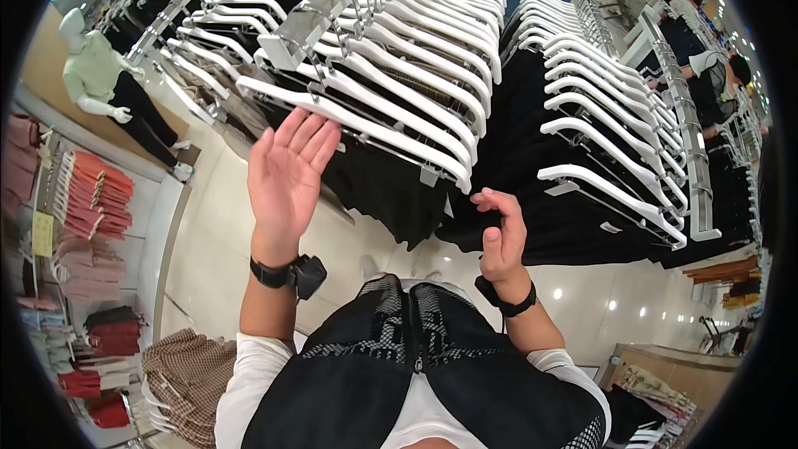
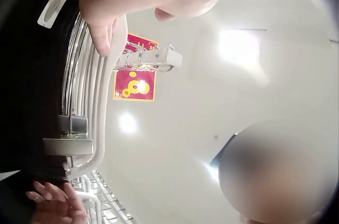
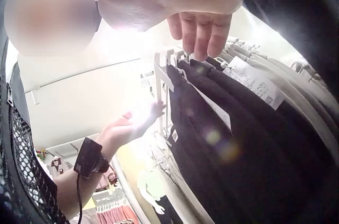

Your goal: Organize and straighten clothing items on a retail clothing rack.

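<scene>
A rail of white hangers (image 1: 391,129) with dark garments (image 1: 386,187) stands in front of the body. My left hand (image 1: 287,170) is palm up with straight fingers, its fingertips at the front hanger; whether they touch it I cannot tell. In the left wrist view the fingers of the left hand (image 2: 143,2) lie over the white hanger (image 2: 106,92). Right of the front hanger's end, my right hand (image 1: 504,233) is raised with relaxed, slightly bent fingers and holds nothing. The right wrist view shows the right hand (image 3: 198,28) above dark garments (image 3: 222,113) with a white tag (image 3: 257,84).
A second row of white hangers (image 1: 611,137) with black garments is at the right. A mannequin (image 1: 104,75) stands at the far left, above racks of pink clothes (image 1: 91,199). Pale tiled floor (image 1: 216,224) lies beneath. People are in the background at the upper right and upper left.
</scene>
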`<state>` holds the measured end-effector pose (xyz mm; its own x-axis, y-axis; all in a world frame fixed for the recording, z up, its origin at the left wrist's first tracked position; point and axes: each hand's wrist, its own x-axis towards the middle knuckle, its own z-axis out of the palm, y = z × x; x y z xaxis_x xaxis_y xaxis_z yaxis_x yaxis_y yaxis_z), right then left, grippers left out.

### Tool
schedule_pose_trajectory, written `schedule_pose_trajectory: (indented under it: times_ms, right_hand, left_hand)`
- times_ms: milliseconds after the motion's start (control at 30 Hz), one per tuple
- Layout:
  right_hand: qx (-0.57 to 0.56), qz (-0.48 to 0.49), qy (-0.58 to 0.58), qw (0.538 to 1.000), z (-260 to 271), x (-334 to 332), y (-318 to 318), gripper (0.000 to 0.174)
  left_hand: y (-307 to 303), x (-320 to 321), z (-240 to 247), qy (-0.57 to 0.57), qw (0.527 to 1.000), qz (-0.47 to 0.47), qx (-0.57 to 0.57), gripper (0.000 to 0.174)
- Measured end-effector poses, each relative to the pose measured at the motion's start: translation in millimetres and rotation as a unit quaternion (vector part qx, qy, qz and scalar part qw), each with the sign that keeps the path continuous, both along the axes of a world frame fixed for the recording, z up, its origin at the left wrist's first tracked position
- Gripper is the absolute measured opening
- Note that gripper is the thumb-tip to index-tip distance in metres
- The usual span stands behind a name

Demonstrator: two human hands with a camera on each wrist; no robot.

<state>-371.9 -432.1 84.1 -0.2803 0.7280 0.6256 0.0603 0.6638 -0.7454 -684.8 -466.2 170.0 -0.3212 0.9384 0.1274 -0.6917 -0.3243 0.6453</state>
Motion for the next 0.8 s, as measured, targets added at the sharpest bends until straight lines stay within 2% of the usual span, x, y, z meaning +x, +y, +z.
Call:
schedule_pose_trajectory:
  times_ms: [233, 267, 400, 433, 500, 567, 600, 700, 800]
  right_hand:
    - [-0.016, 0.030, 0.009, 0.999, -3.8, 19.3, -0.5, 0.052]
    - [-0.022, 0.032, 0.013, 0.999, -3.8, 21.1, 0.4, 0.052]
    - [-0.039, 0.042, 0.037, 0.998, -7.8, 26.9, -1.5, 0.052]
    - [-0.040, 0.042, 0.038, 0.998, -8.2, 28.7, -2.0, 0.052]
    - [-0.044, 0.040, 0.036, 0.998, -7.8, 31.2, -1.6, 0.050]
    - [-0.054, 0.035, 0.043, 0.997, -3.1, 30.1, -1.3, 0.048]
    - [-0.059, 0.038, 0.052, 0.996, -4.0, 29.6, 0.5, 0.045]
    - [-0.061, 0.013, 0.043, 0.997, 7.1, 20.5, 5.1, 0.042]
    - [-0.015, -0.002, 0.037, 0.999, 24.3, 5.5, 11.5, 0.042]
  left_hand:
    - [-12.3, 2.3, 16.3, -0.027, 0.992, -0.064, 0.108, 0.061]
    - [-18.3, 10.6, 22.4, -0.002, 0.995, -0.035, 0.089, 0.059]
    - [-35.2, 11.1, 3.0, 0.020, 0.994, -0.087, 0.064, 0.053]
    - [-41.0, 11.8, -6.1, 0.048, 0.997, -0.058, 0.025, 0.049]
    - [-46.7, 6.9, -26.7, 0.062, 0.996, -0.052, 0.045, 0.047]
    - [-58.5, 8.8, -36.3, 0.138, 0.989, -0.001, -0.057, 0.050]
    - [-61.0, 9.2, -36.8, 0.178, 0.978, 0.024, -0.104, 0.052]
    - [-71.1, 8.1, -51.7, 0.206, 0.970, 0.034, -0.122, 0.062]
    - [-73.0, 12.8, -52.6, 0.262, 0.948, 0.112, -0.142, 0.074]
